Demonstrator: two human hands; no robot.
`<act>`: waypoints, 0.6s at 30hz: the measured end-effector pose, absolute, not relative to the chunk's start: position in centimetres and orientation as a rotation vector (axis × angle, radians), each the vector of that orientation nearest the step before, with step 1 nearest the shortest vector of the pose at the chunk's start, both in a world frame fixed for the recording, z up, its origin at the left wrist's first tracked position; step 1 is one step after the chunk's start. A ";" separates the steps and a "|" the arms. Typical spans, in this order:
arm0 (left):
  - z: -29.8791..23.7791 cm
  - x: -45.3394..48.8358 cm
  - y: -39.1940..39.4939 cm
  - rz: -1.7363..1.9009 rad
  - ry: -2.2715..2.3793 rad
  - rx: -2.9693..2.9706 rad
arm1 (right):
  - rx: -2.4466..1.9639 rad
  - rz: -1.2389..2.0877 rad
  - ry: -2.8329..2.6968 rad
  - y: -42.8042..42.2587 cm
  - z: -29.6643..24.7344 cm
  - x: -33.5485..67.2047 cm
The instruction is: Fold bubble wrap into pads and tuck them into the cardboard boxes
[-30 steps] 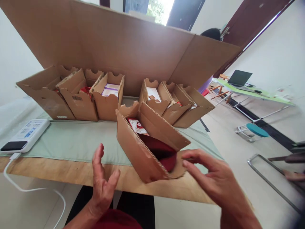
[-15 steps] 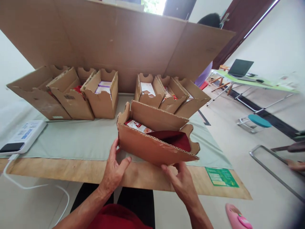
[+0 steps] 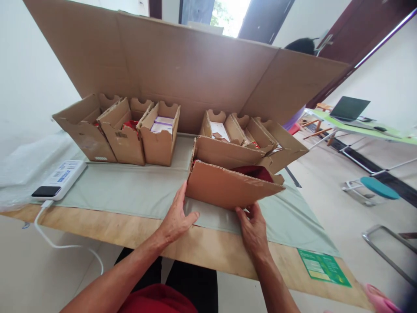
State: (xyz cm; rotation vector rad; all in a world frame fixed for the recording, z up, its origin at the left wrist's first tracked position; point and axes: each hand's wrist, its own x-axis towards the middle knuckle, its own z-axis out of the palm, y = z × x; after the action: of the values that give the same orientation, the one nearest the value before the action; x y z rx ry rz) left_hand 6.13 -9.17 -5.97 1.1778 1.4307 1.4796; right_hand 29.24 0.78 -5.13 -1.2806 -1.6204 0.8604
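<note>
- Cardboard bin (image 3: 233, 189): right half of the table (image 3: 208, 252), between front edge and the right row; long side faces the person, top open, dark red item (image 3: 256, 173) inside, material unclear. Cannot tell if the bin's base touches the cloth.
- White power bank (image 3: 61, 177) with black display: left end of table, near front edge, white cable (image 3: 61, 247) plugged in and hanging past that edge; clear plastic film (image 3: 31, 163) just beside it, left end.
- Left row of three cardboard bins (image 3: 130, 147): side by side toward back edge, left half; red item (image 3: 131, 124) in the middle one, white-and-purple boxes (image 3: 162, 126) in the right one.
- Pale green cloth (image 3: 130, 187): covers table, bare wood strip left along front edge.
- Left hand (image 3: 176, 222): open, fingertips against bin's left end, thumb spread away, not gripping.
- Tall cardboard panel (image 3: 195, 78): across back edge, behind both rows.
- Right row of three cardboard bins (image 3: 260, 130): toward back right corner, partly hidden by the near bin; white item (image 3: 219, 129) in its left one.
- Right hand (image 3: 256, 228): thumb and fingers closed on bin's lower edge.
- Green card (image 3: 324, 267): front right corner, on wood.
</note>
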 end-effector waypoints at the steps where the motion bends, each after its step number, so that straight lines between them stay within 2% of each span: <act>1: -5.8 6.3 -9.3 1.475 1.428 1.182 | -1.280 0.854 -1.600 0.7 -5.1 29.4; 9: -4.5 8.3 -6.9 1.508 1.385 1.265 | -1.237 0.741 -1.477 3.2 -4.5 31.8; 13: -5.2 7.6 -5.9 1.271 1.455 1.393 | -1.439 0.690 -1.592 4.2 -5.3 32.7; 18: -5.1 3.9 -9.8 1.069 1.459 1.587 | -1.697 0.468 -1.866 3.7 -6.7 34.1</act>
State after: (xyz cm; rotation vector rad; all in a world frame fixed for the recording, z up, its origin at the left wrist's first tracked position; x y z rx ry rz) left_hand 3.92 -9.79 -5.12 1.5871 1.4589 1.0686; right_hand 34.05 3.67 -6.66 -1.6967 -1.8655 0.4678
